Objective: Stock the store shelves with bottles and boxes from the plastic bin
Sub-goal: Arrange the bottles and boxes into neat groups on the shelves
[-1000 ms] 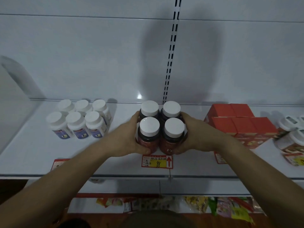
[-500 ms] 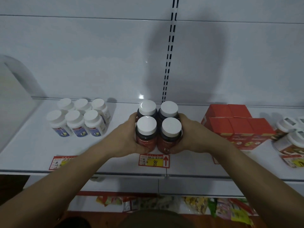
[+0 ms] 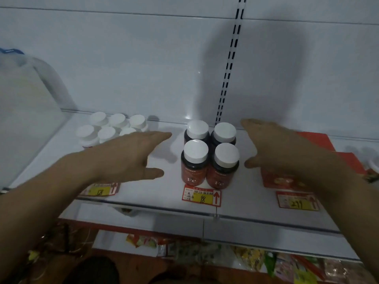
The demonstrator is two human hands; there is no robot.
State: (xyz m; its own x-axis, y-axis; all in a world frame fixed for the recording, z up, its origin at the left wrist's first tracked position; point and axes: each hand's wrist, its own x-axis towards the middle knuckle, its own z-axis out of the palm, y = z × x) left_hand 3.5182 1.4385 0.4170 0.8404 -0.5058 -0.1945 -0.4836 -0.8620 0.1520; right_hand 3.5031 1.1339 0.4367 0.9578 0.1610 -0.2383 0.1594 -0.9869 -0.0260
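I had both hands off the product and spread wide. My left hand (image 3: 131, 154) hung flat, fingers straight, just left of the four dark iron-supplement bottles (image 3: 210, 156), and my right hand (image 3: 281, 148) hung the same way just right of them, neither touching a bottle. The bottles stood upright in a tight two-by-two block on the white shelf (image 3: 168, 193), near its front edge and roughly midway along it, directly behind the red-and-yellow price tag marked 98 (image 3: 202, 195). Their white caps looked level, and the front pair showed "Fe" on the labels.

Toward the left end of the shelf, further back, stood a cluster of white bottles (image 3: 111, 128), partly hidden behind my left hand. The red boxes (image 3: 320, 140) sat behind my right hand and forearm, with another price tag (image 3: 297, 202) at the front edge below them. The plastic bin was not clearly in view, so I could not tell what stock was left.

The risk I judged from there was in pulling out: the bottles were tall, narrow and close to the front edge, so a wrist or thumb catching a cap could topple one forward off the shelf. My right forearm could likewise nudge the boxes out of line.
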